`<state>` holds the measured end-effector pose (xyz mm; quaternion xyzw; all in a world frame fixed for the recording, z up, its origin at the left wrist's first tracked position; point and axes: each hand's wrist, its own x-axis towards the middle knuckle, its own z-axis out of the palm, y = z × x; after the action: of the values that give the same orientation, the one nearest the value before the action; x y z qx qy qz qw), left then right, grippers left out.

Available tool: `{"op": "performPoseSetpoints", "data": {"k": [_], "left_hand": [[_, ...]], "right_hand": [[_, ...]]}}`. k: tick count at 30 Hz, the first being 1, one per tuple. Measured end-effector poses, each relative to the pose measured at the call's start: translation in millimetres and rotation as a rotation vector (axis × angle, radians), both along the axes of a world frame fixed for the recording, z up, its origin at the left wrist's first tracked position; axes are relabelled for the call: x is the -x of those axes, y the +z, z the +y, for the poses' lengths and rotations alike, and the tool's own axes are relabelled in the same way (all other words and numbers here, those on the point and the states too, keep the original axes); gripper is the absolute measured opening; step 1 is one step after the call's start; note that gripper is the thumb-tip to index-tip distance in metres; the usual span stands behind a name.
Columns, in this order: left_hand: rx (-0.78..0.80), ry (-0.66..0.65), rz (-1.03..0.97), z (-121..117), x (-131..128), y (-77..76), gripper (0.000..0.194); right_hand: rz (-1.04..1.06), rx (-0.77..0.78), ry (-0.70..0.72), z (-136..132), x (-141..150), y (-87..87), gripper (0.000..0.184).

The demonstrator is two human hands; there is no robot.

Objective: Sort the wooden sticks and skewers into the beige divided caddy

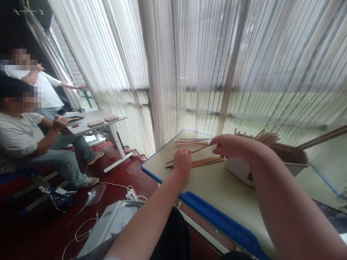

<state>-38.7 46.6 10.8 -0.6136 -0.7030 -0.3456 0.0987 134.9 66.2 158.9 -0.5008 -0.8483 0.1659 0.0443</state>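
Observation:
A light wooden chopstick (201, 148) slants between my hands above the desk. My left hand (182, 161) is closed around its lower part, and the thin tip sticks out to the left. At the upper end, the thumb and fingers of my right hand (226, 145) pinch the same chopstick. Just below lies a row of brown chopsticks (207, 162), partly hidden by my left hand. Farther back on the desk is another small group of chopsticks (188, 143). Beside my right forearm stands a pale plastic bin (237, 169), with a bundle of chopsticks (267, 137) at its top.
The cream desk (217, 187) has a blue edge. Long wooden sticks (325, 138) lean over the bin. A sheer curtain (187, 65) hangs behind. At left, one person sits and another stands by a white table (86, 126). Cables and a power strip (131, 194) lie below left.

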Motion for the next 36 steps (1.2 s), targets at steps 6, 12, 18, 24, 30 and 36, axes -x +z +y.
{"op": "performPoseSetpoints", "data": {"k": [6,12,18,24,30,36], "left_hand": [[-0.421,-0.149,-0.190,0,-1,2.4,0.010],[-0.606,-0.294,-0.213,-6,-8,4.5,0.010],[-0.707,-0.444,-0.185,-4,-48,49.3,0.010],[-0.675,-0.749,-0.253,0,-133,112.1,0.013],[-0.505,-0.981,-0.205,22,-201,139.6,0.013],[-0.266,-1.025,-0.273,35,-226,140.4,0.018]], "right_hand": [[0.134,0.082,0.040,8,-6,2.0,0.034],[0.598,-0.010,0.113,2,8,4.0,0.031],[0.840,-0.378,0.135,-33,-12,36.7,0.028],[1.160,-0.816,-0.101,-69,-95,67.6,0.023],[1.331,-0.945,-0.290,-64,-171,64.4,0.026],[1.344,-1.022,-0.411,-44,-192,59.4,0.026]]}}
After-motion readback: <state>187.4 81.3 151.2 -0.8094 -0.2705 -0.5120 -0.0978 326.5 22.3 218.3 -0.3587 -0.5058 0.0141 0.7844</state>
